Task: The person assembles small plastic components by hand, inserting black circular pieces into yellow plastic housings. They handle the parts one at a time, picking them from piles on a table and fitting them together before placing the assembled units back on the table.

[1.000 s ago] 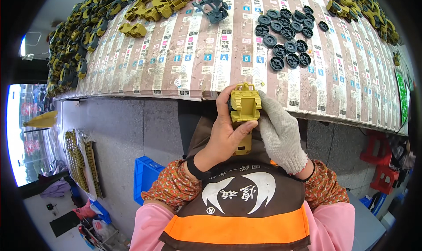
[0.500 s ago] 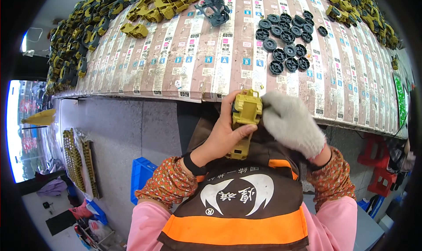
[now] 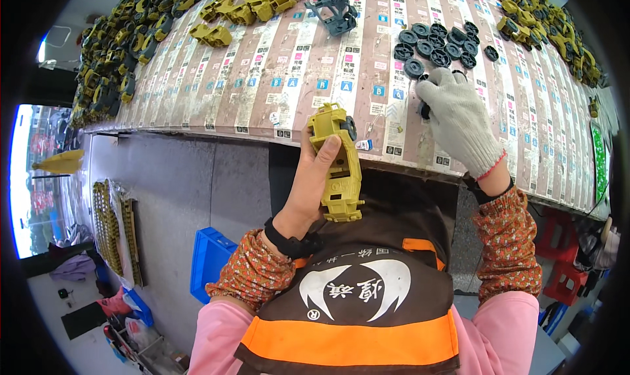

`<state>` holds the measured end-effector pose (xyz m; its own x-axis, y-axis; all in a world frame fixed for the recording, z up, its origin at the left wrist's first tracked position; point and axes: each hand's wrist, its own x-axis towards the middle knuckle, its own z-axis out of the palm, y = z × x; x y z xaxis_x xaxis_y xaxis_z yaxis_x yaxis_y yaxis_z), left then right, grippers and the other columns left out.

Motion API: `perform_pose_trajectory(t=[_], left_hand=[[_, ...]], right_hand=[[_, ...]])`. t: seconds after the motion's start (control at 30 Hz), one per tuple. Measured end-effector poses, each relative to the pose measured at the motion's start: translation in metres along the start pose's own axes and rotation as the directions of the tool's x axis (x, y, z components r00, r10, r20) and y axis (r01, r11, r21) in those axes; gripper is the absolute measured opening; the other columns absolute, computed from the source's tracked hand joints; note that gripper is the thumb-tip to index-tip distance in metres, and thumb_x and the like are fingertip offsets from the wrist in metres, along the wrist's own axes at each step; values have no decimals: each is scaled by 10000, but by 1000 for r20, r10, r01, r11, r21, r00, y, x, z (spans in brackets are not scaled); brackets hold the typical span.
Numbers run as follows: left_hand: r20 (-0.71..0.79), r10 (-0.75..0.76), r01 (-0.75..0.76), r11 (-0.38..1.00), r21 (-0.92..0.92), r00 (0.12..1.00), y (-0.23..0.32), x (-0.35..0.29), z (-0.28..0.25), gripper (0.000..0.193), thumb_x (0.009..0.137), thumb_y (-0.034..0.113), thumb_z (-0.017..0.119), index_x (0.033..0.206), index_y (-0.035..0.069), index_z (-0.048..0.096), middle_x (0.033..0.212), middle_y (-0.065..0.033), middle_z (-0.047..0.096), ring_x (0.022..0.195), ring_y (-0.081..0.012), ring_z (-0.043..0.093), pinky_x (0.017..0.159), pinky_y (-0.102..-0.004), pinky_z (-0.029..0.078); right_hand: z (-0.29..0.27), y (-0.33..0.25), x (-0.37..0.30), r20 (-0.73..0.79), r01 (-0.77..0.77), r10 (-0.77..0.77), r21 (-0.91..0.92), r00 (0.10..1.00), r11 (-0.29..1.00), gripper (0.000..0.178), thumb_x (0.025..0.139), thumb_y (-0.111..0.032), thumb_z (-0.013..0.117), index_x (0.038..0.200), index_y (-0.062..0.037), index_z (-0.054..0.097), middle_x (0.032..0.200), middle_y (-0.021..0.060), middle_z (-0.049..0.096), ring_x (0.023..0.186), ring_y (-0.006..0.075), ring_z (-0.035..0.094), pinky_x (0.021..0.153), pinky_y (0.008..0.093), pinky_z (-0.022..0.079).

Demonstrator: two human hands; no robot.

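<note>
While the bare left hand (image 3: 308, 185) grips a yellow toy vehicle (image 3: 344, 171), the gloved right hand (image 3: 456, 116) is among dark wheels (image 3: 436, 41)

In the head view, one yellow toy vehicle sits in the left hand, at the near edge of the desk (image 3: 262, 106) and in front of the brown apron (image 3: 420, 283). That hand is closed partway around it, fingers along the left side and behind, thumb pressed across its upper face. The long axis runs away from the person, one end toward the desk and leaning slightly left, the other toward the apron; front and rear cannot be told apart. One mounted wheel (image 3: 351, 127) shows on the right side of the far end.

The right hand is at the near side of the loose wheels, fingers bent downward and partly curled. A dark wheel shows beneath its fingertips, though whether it is gripped cannot be told. About fifteen loose wheels are clear of the glove, one of them apart at the right; a few more are partly covered.

Farther back lie a group of yellow bodies (image 3: 259, 6), too overlapped to count, and a dark frame part (image 3: 336, 17). Two heaps of vehicles, a left heap (image 3: 108, 86) and a right heap (image 3: 554, 34), flank the desk. One blue bin (image 3: 211, 263) stands below, left.
</note>
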<state>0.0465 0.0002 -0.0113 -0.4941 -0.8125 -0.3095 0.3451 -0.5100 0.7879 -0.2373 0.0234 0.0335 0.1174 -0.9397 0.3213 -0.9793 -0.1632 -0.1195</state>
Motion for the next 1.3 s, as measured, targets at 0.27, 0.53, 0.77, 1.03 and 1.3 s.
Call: perform_pose_trajectory(t=[0.27,0.53,0.77,1.03,1.3], left_hand=[[-23,62,-63,995,-74,998,4,-6,10,495,1089,507,602,1418,152,499,1092,-40,667,916,-156,714,769,-326,638],[-58,206,-209,977,-38,977,2,-4,16,472,1096,465,606,1418,156,454,1146,-45,638,956,-160,708,781,-342,646],[-139,304,-296,952,79,942,-3,-2,18,466,1099,411,623,1430,140,437,1158,-61,638,973,-187,709,796,-359,645],[-137,476,-456,876,154,869,-1,-8,22,735,1046,202,728,1622,122,277,1337,-47,569,1126,-140,615,969,-321,552],[-65,657,-627,740,242,751,2,-22,43,959,912,108,783,1661,76,185,1564,-134,424,1395,-266,502,1156,-406,446]], right_hand=[[-22,-72,-41,355,-465,305,740,884,486,195,900,-39,709,1085,-32,646,936,136,700,881,266,697,805,378,545],[-3,-119,-69,198,-349,330,792,923,501,349,908,-32,737,1246,-18,647,1059,198,743,982,346,767,861,393,594],[-4,-130,-78,200,-355,342,798,918,487,371,905,-29,765,1257,-13,648,1065,212,739,950,359,769,820,394,600],[-12,-135,-79,48,-224,291,762,955,608,366,877,39,669,1241,27,641,1013,254,711,899,446,723,768,444,594],[-22,-138,-75,46,-210,259,727,965,654,466,799,46,625,1261,2,661,1030,250,717,932,453,723,793,483,595]])
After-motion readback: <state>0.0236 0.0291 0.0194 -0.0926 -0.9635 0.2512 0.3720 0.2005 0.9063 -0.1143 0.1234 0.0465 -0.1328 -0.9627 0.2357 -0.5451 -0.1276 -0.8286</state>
